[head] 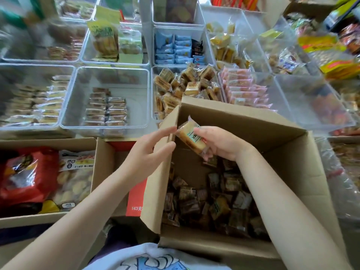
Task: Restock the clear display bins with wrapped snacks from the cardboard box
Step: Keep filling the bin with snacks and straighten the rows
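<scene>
Below, right hand (220, 143) grip around wrapped snack (191, 137), left hand (153, 147) loose, box (292, 152) contents dim.

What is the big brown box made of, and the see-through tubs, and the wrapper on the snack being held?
The box looks like plain matte cardboard: brown, with creased flaps. The tubs seem hard clear plastic, glossy, showing their contents. The snack in the right hand has a thin, shiny, crinkly wrapper, probably plastic film.

- "143克" in white, on the red carton panel (136, 199), low edge.
- Print on the biscuit bag (76, 172), bin snacks and the held wrapped snack (191, 138): too blurred to read.
</scene>
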Motion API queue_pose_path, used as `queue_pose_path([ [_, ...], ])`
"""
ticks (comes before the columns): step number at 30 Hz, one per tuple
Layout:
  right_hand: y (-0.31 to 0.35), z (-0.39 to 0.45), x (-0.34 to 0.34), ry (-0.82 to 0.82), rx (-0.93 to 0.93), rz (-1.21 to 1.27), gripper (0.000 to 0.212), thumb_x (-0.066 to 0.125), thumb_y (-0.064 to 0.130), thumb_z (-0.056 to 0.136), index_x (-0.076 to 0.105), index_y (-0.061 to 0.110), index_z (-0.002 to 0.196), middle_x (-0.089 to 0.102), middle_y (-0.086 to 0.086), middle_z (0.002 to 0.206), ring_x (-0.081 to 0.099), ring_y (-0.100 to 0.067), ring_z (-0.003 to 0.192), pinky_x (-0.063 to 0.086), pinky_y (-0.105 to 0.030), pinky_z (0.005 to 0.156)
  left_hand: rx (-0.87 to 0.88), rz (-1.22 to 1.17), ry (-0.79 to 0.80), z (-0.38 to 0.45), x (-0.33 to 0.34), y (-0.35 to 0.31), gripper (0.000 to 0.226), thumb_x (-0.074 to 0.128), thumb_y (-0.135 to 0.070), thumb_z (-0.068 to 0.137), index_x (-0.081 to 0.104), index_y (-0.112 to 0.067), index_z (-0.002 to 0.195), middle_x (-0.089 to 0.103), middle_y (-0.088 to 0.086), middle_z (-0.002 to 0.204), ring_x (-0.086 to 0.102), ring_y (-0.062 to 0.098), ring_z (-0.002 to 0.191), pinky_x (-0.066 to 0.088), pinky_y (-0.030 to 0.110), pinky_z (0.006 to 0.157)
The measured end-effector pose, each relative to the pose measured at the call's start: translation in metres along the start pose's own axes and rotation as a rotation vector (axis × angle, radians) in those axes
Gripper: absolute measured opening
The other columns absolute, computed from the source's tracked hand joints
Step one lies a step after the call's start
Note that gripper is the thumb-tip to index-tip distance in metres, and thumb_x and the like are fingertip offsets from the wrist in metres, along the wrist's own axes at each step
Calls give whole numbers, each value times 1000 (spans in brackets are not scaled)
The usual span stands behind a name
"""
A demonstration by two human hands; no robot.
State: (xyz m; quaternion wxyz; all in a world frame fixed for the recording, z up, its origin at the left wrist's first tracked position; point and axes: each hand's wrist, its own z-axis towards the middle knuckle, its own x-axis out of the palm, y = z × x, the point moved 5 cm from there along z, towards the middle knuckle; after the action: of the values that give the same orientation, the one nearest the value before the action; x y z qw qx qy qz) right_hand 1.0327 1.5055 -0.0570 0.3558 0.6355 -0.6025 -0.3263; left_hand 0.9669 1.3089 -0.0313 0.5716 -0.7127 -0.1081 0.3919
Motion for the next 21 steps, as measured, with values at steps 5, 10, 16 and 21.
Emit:
queue_pose_path([
  [5,78,11,60,-81,-149,-282,34,50,47,101,67,20,112,71,-1,84,54,-20,61,41,-27,51,-114,-413,-56,4,-56,7,50,67,-50,91,59,-25,134,73,-4,113,68,10,105,54,28,89],
  [10,123,74,134,-74,-146,-403,23,54,38,102,63,25,118,74,-1,99,70,-19,77,55,-31,66,-137,-514,-208,-10,-151,67,35,77,-30,87,69,-24,120,77,6,105,72,26,101,59,45,86],
  [16,150,198,250,-38,-177,-436,25,77,26,88,71,26,112,74,7,101,69,-11,93,56,-32,85,-163,-395,-322,-34,-296,163,31,74,-39,83,73,-37,114,75,-5,108,71,21,101,60,44,84],
  [21,173,294,336,-202,-236,-575,22,76,24,83,72,19,103,73,4,94,68,-14,89,56,-37,85,-232,-355,-445,-50,-381,255,52,71,-48,78,67,-27,126,71,-5,117,68,10,107,54,32,96],
])
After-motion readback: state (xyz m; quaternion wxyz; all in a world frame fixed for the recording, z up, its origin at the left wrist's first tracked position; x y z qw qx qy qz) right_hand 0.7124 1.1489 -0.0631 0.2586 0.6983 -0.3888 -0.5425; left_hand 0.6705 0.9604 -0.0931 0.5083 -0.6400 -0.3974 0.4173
